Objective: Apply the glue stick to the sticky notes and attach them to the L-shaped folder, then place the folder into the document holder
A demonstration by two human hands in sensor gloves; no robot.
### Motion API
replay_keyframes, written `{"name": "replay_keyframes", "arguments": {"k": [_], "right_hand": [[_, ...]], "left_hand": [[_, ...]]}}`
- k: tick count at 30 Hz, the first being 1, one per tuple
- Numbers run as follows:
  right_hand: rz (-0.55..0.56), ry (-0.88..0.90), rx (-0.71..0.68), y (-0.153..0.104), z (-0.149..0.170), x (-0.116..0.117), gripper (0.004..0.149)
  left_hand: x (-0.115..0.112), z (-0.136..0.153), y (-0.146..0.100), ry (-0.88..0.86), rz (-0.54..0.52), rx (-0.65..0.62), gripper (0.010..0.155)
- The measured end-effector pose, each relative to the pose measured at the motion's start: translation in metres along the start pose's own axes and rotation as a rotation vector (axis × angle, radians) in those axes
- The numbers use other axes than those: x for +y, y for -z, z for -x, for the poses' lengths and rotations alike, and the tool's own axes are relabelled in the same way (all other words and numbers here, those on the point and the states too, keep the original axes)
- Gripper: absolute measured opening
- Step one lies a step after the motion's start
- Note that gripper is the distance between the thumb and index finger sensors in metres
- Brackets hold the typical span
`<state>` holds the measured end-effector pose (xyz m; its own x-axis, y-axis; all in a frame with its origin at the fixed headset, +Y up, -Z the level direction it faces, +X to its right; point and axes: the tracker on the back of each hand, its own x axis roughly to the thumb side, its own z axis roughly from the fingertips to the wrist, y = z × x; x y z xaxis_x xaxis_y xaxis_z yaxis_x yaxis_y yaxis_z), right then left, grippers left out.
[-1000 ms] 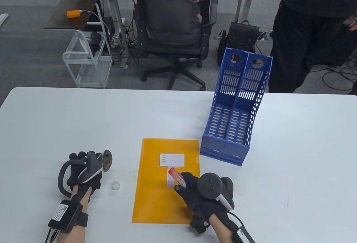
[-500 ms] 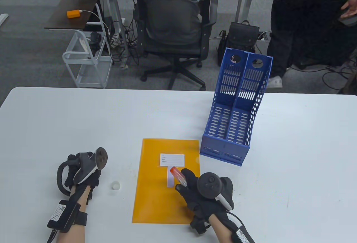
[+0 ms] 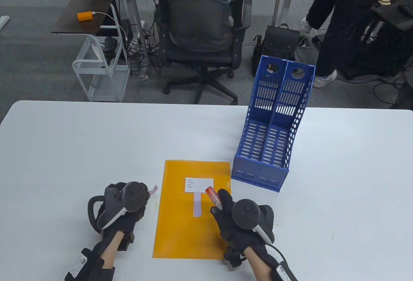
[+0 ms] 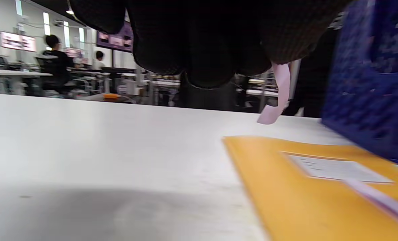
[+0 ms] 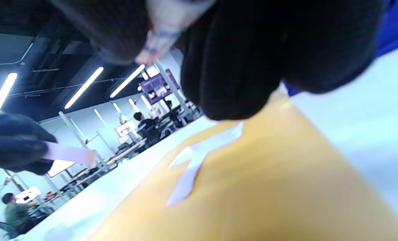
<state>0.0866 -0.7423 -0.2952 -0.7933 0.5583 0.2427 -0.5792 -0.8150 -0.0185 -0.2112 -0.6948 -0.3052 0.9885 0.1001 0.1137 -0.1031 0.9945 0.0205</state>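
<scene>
An orange L-shaped folder (image 3: 180, 229) lies flat at the table's near middle, with a white label (image 3: 199, 185) and one lilac sticky note (image 3: 196, 204) lying on it below the label. My left hand (image 3: 145, 195), just left of the folder, pinches a second lilac sticky note (image 3: 154, 189) (image 4: 279, 97) that hangs from its fingertips. My right hand (image 3: 219, 205) grips an uncapped glue stick (image 3: 213, 197) (image 5: 162, 30), tip raised just right of the note on the folder. The blue document holder (image 3: 274, 126) stands behind the folder's right corner.
The document holder has two slots open towards me. Beyond the far table edge are an office chair (image 3: 200, 32), a white wire cart (image 3: 100, 68), a black bag (image 3: 280, 40) and a person in black (image 3: 342, 10) on the right.
My left hand moved right to the folder's left edge and now shows a lilac note in its fingers; it covers the white cap. My right hand drew the glue stick off the note. The bystander walked away.
</scene>
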Motion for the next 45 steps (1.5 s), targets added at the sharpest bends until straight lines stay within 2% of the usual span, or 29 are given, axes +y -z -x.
{"name": "replay_keyframes", "arguments": {"k": [2,8,11,15,21,28,36,45], "right_hand": [[0.022,-0.044,-0.009,-0.002,0.0,-0.003,0.065],[0.015,-0.062,0.034,-0.003,-0.003,-0.007,0.063],[-0.044,-0.051,0.046,-0.003,-0.002,-0.003,0.064],[0.027,-0.082,0.029,-0.003,-0.003,-0.003,0.064],[0.144,-0.074,-0.05,-0.007,-0.011,-0.015,0.054],[0.153,-0.141,-0.127,-0.012,-0.026,-0.016,0.045],[0.17,-0.245,-0.212,-0.018,-0.046,-0.008,0.049],[0.145,-0.292,-0.214,-0.019,-0.05,-0.005,0.054]], "left_hand": [[-0.004,-0.025,-0.006,-0.051,0.036,-0.075,0.037],[-0.027,-0.072,-0.01,-0.293,0.294,-0.264,0.037],[-0.043,-0.08,-0.009,-0.319,0.388,-0.305,0.037],[-0.061,-0.077,-0.007,-0.275,0.434,-0.272,0.037],[-0.078,-0.07,-0.001,-0.236,0.449,-0.194,0.037],[-0.082,-0.069,-0.001,-0.119,0.406,-0.136,0.038],[-0.086,-0.07,0.001,-0.096,0.39,-0.122,0.038],[-0.089,-0.065,0.002,-0.175,0.397,-0.101,0.038]]}}
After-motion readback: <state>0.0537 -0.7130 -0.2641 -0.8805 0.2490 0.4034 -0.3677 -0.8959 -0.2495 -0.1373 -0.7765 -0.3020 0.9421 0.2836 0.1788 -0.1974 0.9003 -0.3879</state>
